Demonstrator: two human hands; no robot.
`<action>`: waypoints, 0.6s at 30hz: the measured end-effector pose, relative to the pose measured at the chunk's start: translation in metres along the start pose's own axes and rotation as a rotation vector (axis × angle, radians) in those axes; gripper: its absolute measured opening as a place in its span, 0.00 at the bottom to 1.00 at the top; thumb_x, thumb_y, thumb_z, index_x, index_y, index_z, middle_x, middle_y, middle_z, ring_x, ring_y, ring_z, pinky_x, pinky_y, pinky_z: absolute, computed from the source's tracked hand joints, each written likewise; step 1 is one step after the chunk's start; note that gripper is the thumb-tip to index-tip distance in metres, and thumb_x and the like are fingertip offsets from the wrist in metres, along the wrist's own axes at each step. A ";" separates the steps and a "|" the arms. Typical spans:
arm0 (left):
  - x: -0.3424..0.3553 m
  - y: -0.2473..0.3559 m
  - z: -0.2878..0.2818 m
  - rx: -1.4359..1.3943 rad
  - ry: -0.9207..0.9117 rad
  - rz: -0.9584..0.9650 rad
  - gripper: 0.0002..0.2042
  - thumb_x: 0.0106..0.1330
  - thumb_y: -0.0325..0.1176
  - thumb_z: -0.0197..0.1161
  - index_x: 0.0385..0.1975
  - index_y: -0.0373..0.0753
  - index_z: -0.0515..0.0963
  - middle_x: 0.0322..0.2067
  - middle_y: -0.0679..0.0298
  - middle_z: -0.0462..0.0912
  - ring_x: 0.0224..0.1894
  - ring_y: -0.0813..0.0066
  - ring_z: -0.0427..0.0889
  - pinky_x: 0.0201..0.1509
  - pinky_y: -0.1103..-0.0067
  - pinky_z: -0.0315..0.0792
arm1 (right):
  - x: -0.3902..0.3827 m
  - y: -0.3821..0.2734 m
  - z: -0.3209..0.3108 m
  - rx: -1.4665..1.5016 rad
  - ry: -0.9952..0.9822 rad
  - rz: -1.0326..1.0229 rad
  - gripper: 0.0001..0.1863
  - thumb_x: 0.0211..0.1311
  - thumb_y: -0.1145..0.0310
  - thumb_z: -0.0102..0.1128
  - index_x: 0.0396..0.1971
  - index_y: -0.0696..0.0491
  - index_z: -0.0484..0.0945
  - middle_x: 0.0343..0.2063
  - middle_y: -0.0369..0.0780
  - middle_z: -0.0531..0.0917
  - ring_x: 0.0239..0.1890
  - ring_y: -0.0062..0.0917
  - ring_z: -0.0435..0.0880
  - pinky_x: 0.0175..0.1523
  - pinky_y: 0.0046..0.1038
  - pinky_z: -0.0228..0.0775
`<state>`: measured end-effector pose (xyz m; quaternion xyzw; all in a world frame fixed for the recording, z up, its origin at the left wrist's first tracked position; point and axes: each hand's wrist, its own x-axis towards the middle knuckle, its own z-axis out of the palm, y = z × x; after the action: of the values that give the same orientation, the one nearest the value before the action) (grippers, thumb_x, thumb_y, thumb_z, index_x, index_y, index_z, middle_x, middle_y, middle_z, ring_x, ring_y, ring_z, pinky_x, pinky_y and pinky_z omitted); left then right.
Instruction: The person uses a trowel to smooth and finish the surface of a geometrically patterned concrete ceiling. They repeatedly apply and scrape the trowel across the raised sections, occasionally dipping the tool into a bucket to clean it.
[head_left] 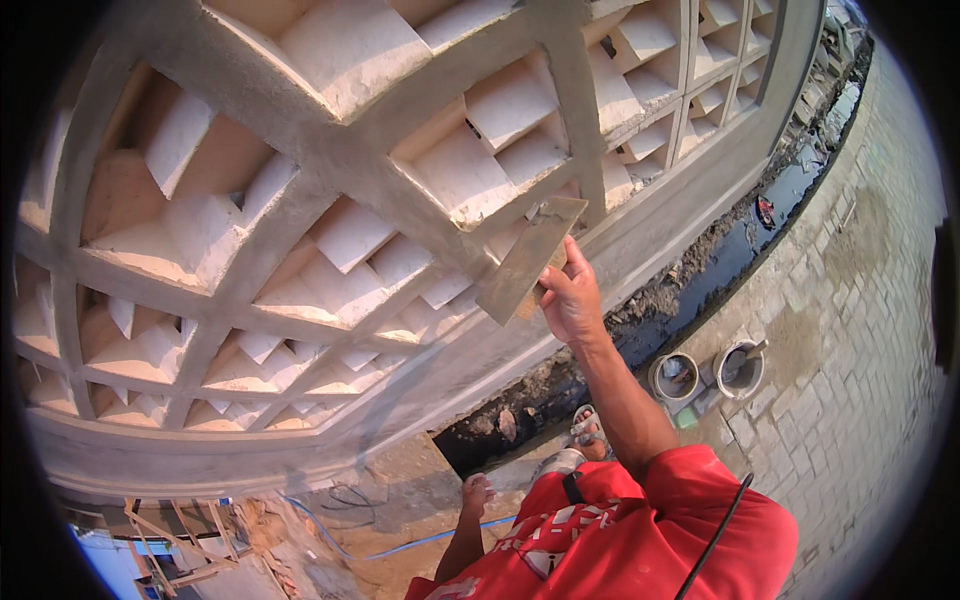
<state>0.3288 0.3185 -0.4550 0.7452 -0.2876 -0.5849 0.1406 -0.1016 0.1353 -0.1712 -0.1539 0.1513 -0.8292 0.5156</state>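
My right hand [572,305] is closed around the grip of a plastering trowel [535,257], a flat rectangular blade smeared with grey. The trowel lies at or just in front of a lattice wall [385,165] of grey plastered bars, near a lower crossing of the bars. Whether the blade touches the plaster, I cannot tell. Pale angled blocks [350,50] fill the openings between the bars. My left hand [478,493] hangs low beside my body, fingers loosely bent and apart, with nothing visible in it.
A ditch with dark water [720,275] runs along the wall's foot. Two buckets, one with murky contents [673,376] and one holding a tool [740,368], stand on the paving [850,400]. A blue hose [420,545] crosses the ground, and wooden framing [180,540] stands lower left.
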 end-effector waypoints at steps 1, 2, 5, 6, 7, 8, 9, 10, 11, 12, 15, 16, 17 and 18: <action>-0.003 0.006 0.005 -0.009 -0.023 0.024 0.11 0.62 0.36 0.53 0.42 0.42 0.70 0.31 0.62 0.78 0.23 0.71 0.79 0.25 0.78 0.75 | 0.001 0.001 0.003 0.008 0.012 -0.013 0.37 0.49 0.78 0.61 0.60 0.59 0.55 0.50 0.40 0.70 0.51 0.25 0.71 0.55 0.29 0.66; -0.006 0.012 0.010 -0.018 -0.047 0.049 0.11 0.63 0.36 0.53 0.42 0.41 0.70 0.31 0.62 0.78 0.22 0.72 0.79 0.24 0.78 0.74 | 0.003 0.003 0.004 -0.027 0.037 -0.036 0.38 0.49 0.77 0.61 0.61 0.59 0.54 0.49 0.39 0.71 0.49 0.23 0.72 0.52 0.25 0.67; -0.006 0.017 0.021 0.024 -0.087 0.030 0.12 0.64 0.37 0.53 0.43 0.40 0.70 0.31 0.60 0.77 0.22 0.72 0.79 0.23 0.79 0.73 | 0.007 0.009 0.009 -0.135 0.100 -0.085 0.40 0.49 0.76 0.62 0.62 0.59 0.53 0.48 0.39 0.72 0.45 0.20 0.74 0.44 0.16 0.70; -0.003 0.019 0.024 0.052 -0.098 0.014 0.12 0.64 0.38 0.53 0.43 0.40 0.70 0.32 0.60 0.78 0.22 0.72 0.79 0.24 0.79 0.73 | 0.010 0.010 0.012 -0.172 0.113 -0.101 0.40 0.49 0.75 0.62 0.62 0.59 0.54 0.48 0.40 0.72 0.46 0.20 0.74 0.42 0.16 0.70; -0.003 0.019 0.026 0.060 -0.110 0.003 0.12 0.64 0.38 0.53 0.43 0.40 0.70 0.32 0.60 0.78 0.22 0.72 0.79 0.24 0.79 0.73 | 0.013 0.010 0.016 -0.209 0.127 -0.118 0.39 0.49 0.74 0.63 0.62 0.59 0.54 0.48 0.40 0.72 0.46 0.20 0.74 0.41 0.15 0.71; -0.005 0.017 0.026 0.068 -0.121 -0.007 0.12 0.64 0.38 0.53 0.44 0.40 0.70 0.32 0.60 0.78 0.23 0.72 0.79 0.24 0.79 0.73 | 0.014 0.010 0.020 -0.277 0.133 -0.127 0.39 0.49 0.74 0.62 0.62 0.60 0.55 0.48 0.41 0.72 0.47 0.21 0.74 0.43 0.16 0.70; -0.005 0.016 0.025 0.077 -0.131 -0.019 0.12 0.64 0.38 0.53 0.44 0.40 0.70 0.32 0.59 0.78 0.23 0.72 0.79 0.24 0.79 0.73 | 0.015 0.009 0.027 -0.343 0.140 -0.135 0.38 0.50 0.73 0.62 0.61 0.61 0.56 0.48 0.42 0.72 0.48 0.21 0.73 0.44 0.17 0.70; -0.004 0.014 0.023 0.081 -0.123 -0.022 0.12 0.64 0.38 0.53 0.44 0.40 0.70 0.32 0.59 0.78 0.23 0.72 0.79 0.24 0.79 0.73 | 0.017 0.010 0.032 -0.409 0.147 -0.143 0.37 0.50 0.73 0.62 0.61 0.61 0.56 0.48 0.43 0.72 0.48 0.22 0.73 0.45 0.18 0.70; -0.004 0.013 0.022 0.085 -0.115 -0.025 0.13 0.64 0.38 0.53 0.44 0.40 0.69 0.33 0.59 0.78 0.23 0.72 0.79 0.24 0.78 0.73 | 0.020 0.014 0.035 -0.490 0.163 -0.186 0.37 0.50 0.74 0.62 0.61 0.62 0.57 0.48 0.44 0.72 0.48 0.22 0.73 0.47 0.19 0.69; -0.004 0.011 0.019 0.095 -0.108 -0.032 0.13 0.63 0.38 0.53 0.44 0.40 0.69 0.33 0.59 0.78 0.23 0.71 0.79 0.24 0.78 0.73 | 0.023 0.018 0.038 -0.571 0.186 -0.229 0.36 0.50 0.75 0.61 0.60 0.62 0.57 0.49 0.44 0.73 0.47 0.22 0.74 0.48 0.20 0.68; -0.003 0.010 0.008 0.146 -0.101 -0.017 0.13 0.64 0.38 0.53 0.44 0.40 0.69 0.33 0.58 0.77 0.23 0.71 0.79 0.24 0.79 0.73 | 0.018 0.039 0.054 -0.698 0.211 -0.305 0.35 0.51 0.75 0.61 0.60 0.63 0.58 0.50 0.45 0.72 0.47 0.23 0.73 0.51 0.22 0.66; 0.000 0.009 0.004 0.139 -0.102 -0.038 0.13 0.64 0.38 0.53 0.44 0.40 0.69 0.33 0.58 0.77 0.23 0.71 0.79 0.23 0.78 0.73 | 0.011 0.045 0.058 -0.723 0.206 -0.320 0.35 0.51 0.74 0.62 0.59 0.63 0.59 0.50 0.46 0.72 0.48 0.23 0.72 0.52 0.22 0.66; 0.003 0.011 -0.002 0.133 -0.103 -0.059 0.13 0.64 0.39 0.53 0.44 0.40 0.69 0.33 0.58 0.77 0.23 0.71 0.79 0.23 0.78 0.73 | 0.001 0.048 0.060 -0.782 0.147 -0.253 0.35 0.50 0.73 0.61 0.59 0.64 0.59 0.51 0.48 0.71 0.50 0.26 0.72 0.54 0.25 0.64; 0.004 0.013 -0.006 0.126 -0.105 -0.080 0.13 0.64 0.39 0.53 0.44 0.40 0.69 0.33 0.58 0.77 0.23 0.71 0.79 0.23 0.78 0.73 | -0.012 0.052 0.062 -0.841 0.087 -0.185 0.35 0.50 0.71 0.61 0.59 0.64 0.59 0.52 0.50 0.71 0.52 0.28 0.71 0.56 0.27 0.63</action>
<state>0.3314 0.3052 -0.4500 0.7317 -0.3011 -0.6091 0.0547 -0.0291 0.1189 -0.1373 -0.3285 0.4834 -0.7437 0.3245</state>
